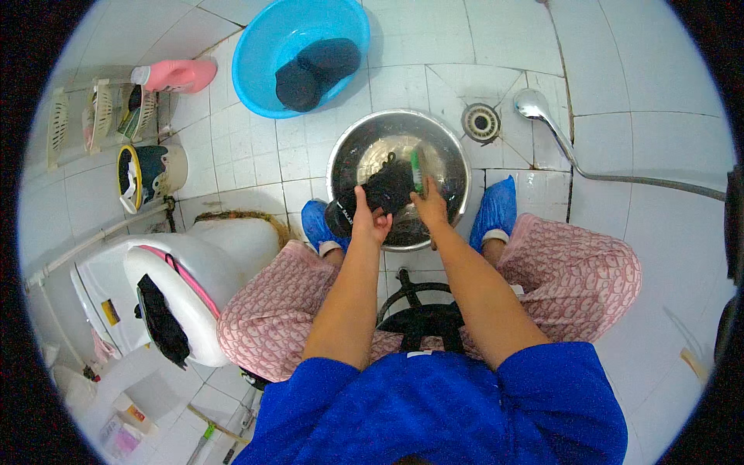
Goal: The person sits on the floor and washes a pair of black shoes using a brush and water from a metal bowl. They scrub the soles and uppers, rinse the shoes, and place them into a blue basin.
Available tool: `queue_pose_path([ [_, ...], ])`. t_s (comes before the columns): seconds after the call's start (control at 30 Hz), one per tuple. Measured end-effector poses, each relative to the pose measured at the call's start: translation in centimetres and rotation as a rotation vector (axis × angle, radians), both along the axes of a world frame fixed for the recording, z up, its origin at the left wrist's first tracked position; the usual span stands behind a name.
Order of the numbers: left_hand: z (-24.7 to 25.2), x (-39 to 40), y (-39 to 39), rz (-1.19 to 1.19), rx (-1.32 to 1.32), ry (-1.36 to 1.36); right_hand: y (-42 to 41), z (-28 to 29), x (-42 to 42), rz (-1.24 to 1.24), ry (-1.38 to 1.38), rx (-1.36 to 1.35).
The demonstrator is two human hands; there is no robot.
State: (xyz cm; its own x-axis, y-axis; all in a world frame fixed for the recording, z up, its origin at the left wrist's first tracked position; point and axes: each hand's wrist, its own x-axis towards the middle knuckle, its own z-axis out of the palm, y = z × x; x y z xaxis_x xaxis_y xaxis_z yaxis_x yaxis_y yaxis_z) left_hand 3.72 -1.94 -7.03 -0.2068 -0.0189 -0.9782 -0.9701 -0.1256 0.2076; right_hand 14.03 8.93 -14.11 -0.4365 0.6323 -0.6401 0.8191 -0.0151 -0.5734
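A black shoe point(388, 185) with laces is held over a round stainless steel basin point(459, 210). My left hand point(370, 220) grips it at its lower left end, where the sole bears white writing. In my right hand point(430, 204) is a green scrubbing brush point(417, 171), upright at the shoe's right side; whether its bristles touch the shoe cannot be told. A blue plastic basin point(247, 75) behind, to the left, holds black items point(317, 72), perhaps shoes.
A floor drain point(481, 123) and a shower head point(530, 104) with its hose lie to the right. At the left stand a pink bottle point(180, 77), a bucket point(168, 171) and a toilet point(232, 241) with a black item point(161, 319) on it. Blue-covered feet flank the steel basin.
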Motion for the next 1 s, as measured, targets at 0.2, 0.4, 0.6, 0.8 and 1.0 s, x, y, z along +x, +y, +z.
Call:
queue_pose_path([
  [0.2,-1.1,-0.9,1.1,0.143,-0.132,0.120,1.7,3.1,-0.7,0.051,-0.049,-0.009],
  [0.4,0.8,3.0,-2.0,-0.129,-0.159,0.641,3.8,5.2,-2.0,0.000,-0.111,0.067],
  [0.6,2.4,1.4,-0.5,-0.253,-0.192,0.673,-1.8,1.7,-1.2,-0.252,0.471,-0.111],
  [0.8,1.0,1.0,-1.5,-0.366,-0.265,0.725,-3.2,8.1,-2.4,0.011,0.096,-0.102],
  [1.0,0.2,0.4,-2.3,-0.289,-0.209,0.599,1.1,2.9,0.3,-0.048,-0.118,0.130],
])
